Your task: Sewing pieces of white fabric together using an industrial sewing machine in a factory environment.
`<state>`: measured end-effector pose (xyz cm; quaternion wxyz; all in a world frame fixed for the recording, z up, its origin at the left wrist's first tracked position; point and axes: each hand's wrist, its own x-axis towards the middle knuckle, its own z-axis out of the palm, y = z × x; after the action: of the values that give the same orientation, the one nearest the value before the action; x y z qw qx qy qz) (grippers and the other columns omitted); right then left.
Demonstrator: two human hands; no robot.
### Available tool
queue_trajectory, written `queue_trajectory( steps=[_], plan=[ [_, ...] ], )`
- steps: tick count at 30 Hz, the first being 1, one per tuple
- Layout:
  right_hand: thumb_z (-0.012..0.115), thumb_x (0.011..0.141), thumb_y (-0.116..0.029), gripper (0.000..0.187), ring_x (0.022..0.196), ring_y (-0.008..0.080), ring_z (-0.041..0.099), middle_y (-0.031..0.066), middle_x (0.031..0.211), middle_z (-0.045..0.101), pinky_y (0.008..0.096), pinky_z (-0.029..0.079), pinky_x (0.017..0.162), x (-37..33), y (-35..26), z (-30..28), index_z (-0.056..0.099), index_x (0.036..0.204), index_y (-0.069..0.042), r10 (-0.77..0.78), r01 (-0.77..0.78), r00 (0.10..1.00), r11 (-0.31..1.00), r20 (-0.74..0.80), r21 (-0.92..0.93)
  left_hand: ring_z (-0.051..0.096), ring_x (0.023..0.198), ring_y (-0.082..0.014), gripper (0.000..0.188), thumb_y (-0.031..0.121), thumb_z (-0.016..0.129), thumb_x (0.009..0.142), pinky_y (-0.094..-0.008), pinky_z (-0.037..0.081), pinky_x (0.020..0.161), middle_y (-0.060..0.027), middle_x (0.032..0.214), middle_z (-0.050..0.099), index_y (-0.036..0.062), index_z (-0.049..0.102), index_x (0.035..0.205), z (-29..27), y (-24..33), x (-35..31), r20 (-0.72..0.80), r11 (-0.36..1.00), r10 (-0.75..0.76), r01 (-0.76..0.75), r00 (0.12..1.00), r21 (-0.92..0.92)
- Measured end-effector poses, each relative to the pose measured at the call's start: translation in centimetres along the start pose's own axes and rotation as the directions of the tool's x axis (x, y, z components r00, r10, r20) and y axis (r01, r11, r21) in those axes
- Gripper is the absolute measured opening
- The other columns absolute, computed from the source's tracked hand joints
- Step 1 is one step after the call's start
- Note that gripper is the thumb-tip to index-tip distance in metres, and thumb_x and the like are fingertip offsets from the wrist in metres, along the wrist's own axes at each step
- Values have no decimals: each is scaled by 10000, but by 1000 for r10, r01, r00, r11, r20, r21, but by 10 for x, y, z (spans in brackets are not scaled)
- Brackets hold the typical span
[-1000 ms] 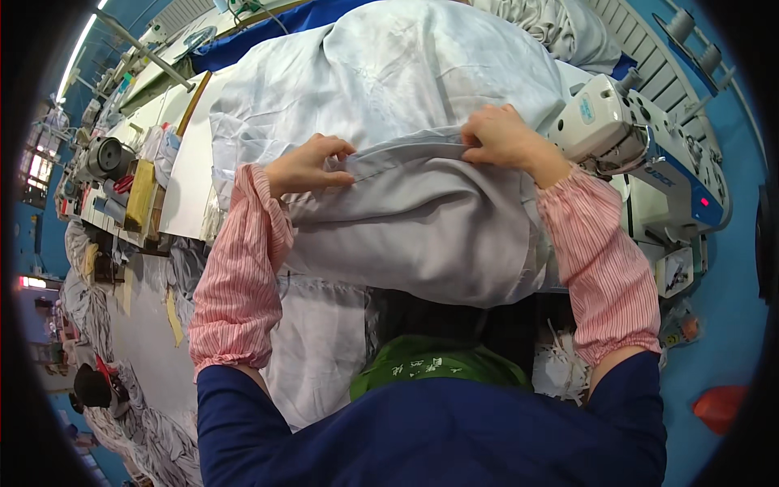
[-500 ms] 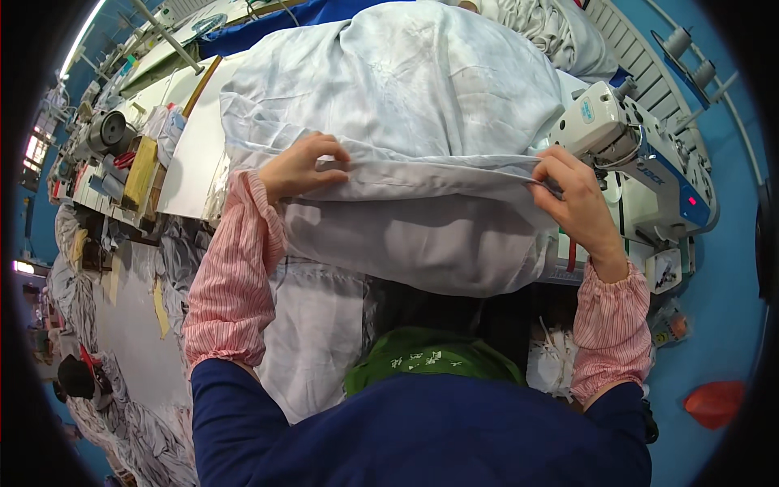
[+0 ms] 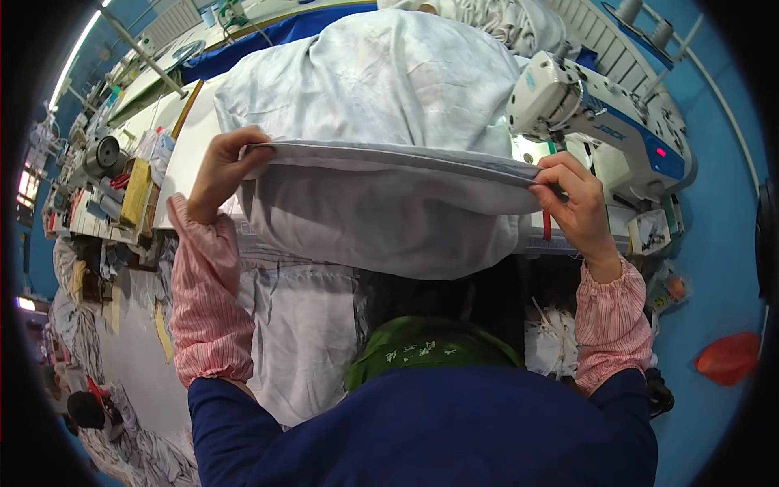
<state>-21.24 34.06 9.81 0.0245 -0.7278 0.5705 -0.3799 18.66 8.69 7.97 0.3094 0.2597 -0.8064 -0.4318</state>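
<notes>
A large piece of pale grey-white fabric [image 3: 381, 77] is heaped over the table and hangs down over its front edge. Its folded edge runs as a taut, nearly straight band between my hands. At the left end my left hand [image 3: 231, 162] pinches this fold between thumb and fingers. My right hand [image 3: 574, 193] grips the other end, close below the head of a white and blue sewing machine [image 3: 600, 122]. Below the band, the fabric's lower part sags in a rounded drape. The fingertips of both hands are partly hidden by the cloth.
Behind the heap lies more bunched pale fabric [image 3: 511, 24]. A yellow block [image 3: 135, 192] stands at the table's left. On the right are a small open box [image 3: 650, 231] and a red bag [image 3: 728, 359]. Another person's dark head [image 3: 86, 410] shows at lower left.
My left hand has moved left and closed on the fold's end. The edge, loose and wrinkled before, is now stretched straight. My right hand still holds its end; the whole view has shifted slightly.
</notes>
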Motion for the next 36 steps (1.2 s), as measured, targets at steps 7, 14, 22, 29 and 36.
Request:
queue_trajectory(
  steps=[7,14,22,29,36],
  plan=[
    [705,794,-23,110,743,198,604,107,853,626,286,481,670,-10,6,-14,605,820,15,-16,23,996,996,-88,83,512,790,-61,91,-76,622,826,-199,392,716,17,806,556,2,639,868,-28,17,-2,25,995,32,-35,999,92],
    [719,822,-75,140,713,151,593,74,790,639,264,464,660,-19,5,-23,609,789,4,110,-90,989,976,-95,199,476,757,-75,52,-30,602,851,-211,371,686,14,798,511,22,597,849,-30,27,-1,56,994,59,-64,997,92],
    [702,853,-54,144,744,95,562,45,808,611,223,457,684,-19,-2,-24,567,829,-13,222,-175,973,892,-68,416,495,727,-75,72,-75,591,830,-214,387,650,-3,777,530,-7,611,842,-37,27,0,51,998,45,-47,998,42],
    [688,853,-21,145,747,86,569,36,813,610,228,469,690,-5,-26,-21,546,883,-21,230,-229,971,824,64,519,512,759,-93,25,36,615,868,-228,402,691,5,813,556,22,634,873,-64,9,-8,58,984,-169,165,984,67],
    [677,831,-40,129,712,104,613,60,734,643,264,480,654,30,41,60,555,833,3,309,-349,936,874,168,338,559,635,-141,166,162,670,826,-284,453,605,-53,691,627,11,694,889,-32,-83,33,189,794,-484,338,855,506]
  ],
)
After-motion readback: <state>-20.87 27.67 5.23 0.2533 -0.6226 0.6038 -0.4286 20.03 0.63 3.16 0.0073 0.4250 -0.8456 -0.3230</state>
